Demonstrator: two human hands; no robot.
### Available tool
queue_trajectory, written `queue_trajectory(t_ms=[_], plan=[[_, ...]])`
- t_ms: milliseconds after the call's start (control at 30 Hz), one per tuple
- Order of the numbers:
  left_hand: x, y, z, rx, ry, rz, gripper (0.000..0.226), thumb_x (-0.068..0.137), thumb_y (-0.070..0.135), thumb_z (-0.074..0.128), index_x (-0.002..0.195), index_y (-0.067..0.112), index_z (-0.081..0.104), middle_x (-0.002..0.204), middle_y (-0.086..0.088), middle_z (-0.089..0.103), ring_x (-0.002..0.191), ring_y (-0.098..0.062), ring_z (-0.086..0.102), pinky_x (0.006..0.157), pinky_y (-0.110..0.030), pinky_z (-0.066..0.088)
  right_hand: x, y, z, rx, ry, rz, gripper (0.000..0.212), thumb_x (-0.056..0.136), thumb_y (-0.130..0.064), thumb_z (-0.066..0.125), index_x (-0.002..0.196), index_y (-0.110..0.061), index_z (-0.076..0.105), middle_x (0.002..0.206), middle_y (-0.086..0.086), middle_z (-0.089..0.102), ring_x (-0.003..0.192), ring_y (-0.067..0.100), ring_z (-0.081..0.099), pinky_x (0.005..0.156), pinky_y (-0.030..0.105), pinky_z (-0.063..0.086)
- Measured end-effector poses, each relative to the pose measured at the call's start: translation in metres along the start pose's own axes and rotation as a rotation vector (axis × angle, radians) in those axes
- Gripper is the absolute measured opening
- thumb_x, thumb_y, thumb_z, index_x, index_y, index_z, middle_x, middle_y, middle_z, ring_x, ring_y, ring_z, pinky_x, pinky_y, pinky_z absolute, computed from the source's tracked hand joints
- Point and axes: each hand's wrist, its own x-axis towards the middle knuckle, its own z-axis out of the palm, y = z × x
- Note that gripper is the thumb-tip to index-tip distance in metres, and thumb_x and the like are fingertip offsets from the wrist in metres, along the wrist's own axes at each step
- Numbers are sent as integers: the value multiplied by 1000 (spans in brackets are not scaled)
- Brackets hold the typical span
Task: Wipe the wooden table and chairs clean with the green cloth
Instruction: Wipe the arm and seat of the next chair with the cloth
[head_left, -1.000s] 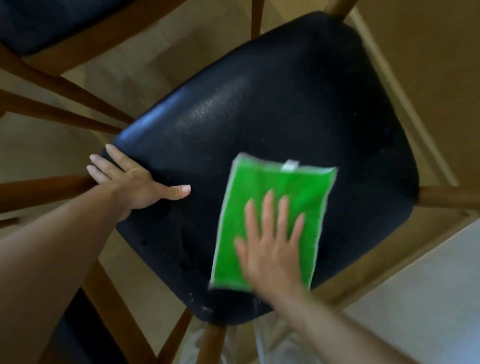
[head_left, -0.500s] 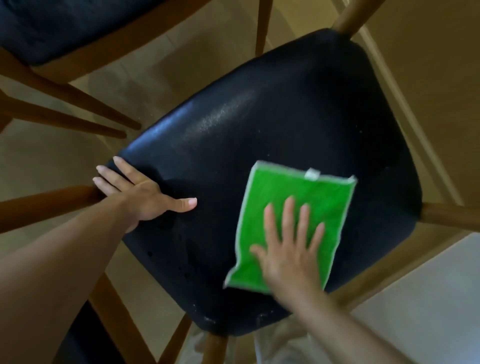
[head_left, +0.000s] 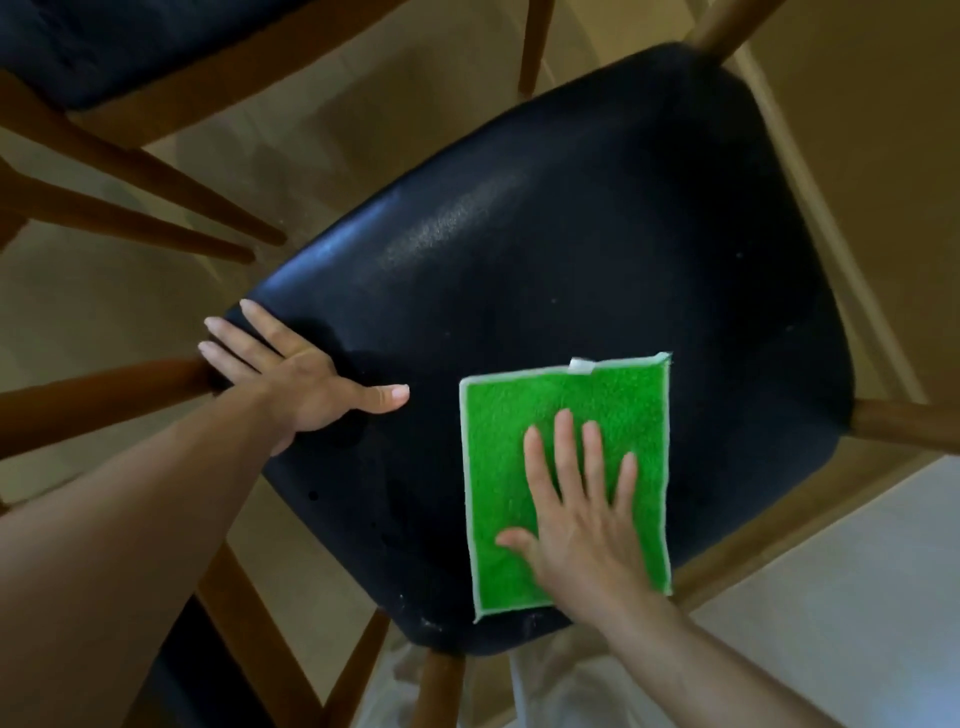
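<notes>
The green cloth (head_left: 519, 467) has slid across the black chair seat (head_left: 571, 234) toward its right edge — it was nearer the middle a second ago. The right hand (head_left: 582, 519) lies flat on it, fingers straight, pushing, not gripping. The left hand (head_left: 301, 379) stays flat at the seat's left edge, steadying — the far part looks unwiped.

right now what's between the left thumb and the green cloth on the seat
Nothing: the head view shows only bare black seat between the left hand and the cloth.
</notes>
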Motion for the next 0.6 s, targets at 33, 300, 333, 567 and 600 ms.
queue_trajectory(t_ms=[33,300,333,567,600], plan=[[-1,0,0,-4,-2,5,179,9,82,61,136,9,-42,146,-19,-44,137,-39,-35,114,-55,-1,-2,2,3,-23,-12,-43,114,79,-69,54,149,-25,-25,157,10,-29,146,36,-15,108,64,-4],[5,-3,4,-34,13,35,181,4,82,60,136,12,-43,145,-17,-46,136,-38,-37,111,-59,-7,85,33,-46,66,375,-90,78,79,-24,68,149,-15,34,157,6,30,144,30,28,108,67,19],[5,-4,4,-37,17,41,181,4,82,60,136,13,-42,145,-17,-45,136,-38,-36,111,-59,-7,86,31,-45,105,384,-49,77,82,-26,67,150,-16,33,158,6,27,145,29,23,110,64,15],[-2,-5,5,-54,32,76,176,16,79,67,138,12,-40,146,-18,-44,136,-38,-36,112,-57,-8,-4,-1,12,-74,225,-162,92,78,-61,57,151,-15,23,158,11,18,144,34,21,105,65,16],[-3,-5,5,-60,30,79,175,17,78,68,138,11,-41,145,-18,-45,136,-38,-36,112,-57,-9,-10,4,14,-105,222,-238,94,74,-61,63,149,-17,26,156,10,20,142,32,24,104,65,20]])
